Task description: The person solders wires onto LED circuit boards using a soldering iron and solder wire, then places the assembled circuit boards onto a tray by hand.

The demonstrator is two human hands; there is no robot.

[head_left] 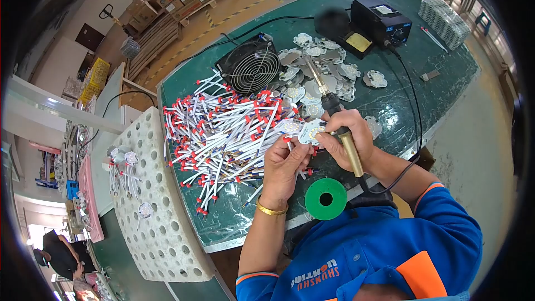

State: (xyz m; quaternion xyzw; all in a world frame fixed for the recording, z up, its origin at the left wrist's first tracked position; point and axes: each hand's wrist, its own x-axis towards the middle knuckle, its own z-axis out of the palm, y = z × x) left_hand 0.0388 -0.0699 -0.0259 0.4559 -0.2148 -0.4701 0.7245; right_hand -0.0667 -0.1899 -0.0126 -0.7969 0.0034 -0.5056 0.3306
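A white LED board (310,132) with yellow chips is between my two hands. My left hand (283,168) is closed, thumb and fingertips at the board's lower edge, and a red cap shows beside them. My right hand (352,134) wraps round a soldering iron (351,153) with a black and gold handle, its tip slanting up and left. The right thumb and forefinger also meet the board's right edge. Another LED board (288,127) lies just left of it. White wires (223,134) with red caps spread in a heap left of my hands.
More LED boards (329,72) are piled beyond the iron, beside a black fan (251,67). A soldering station (382,22) stands at the back, its cable looping right. A green spool (325,199) is near my body. A holed foam panel (161,206) stands left.
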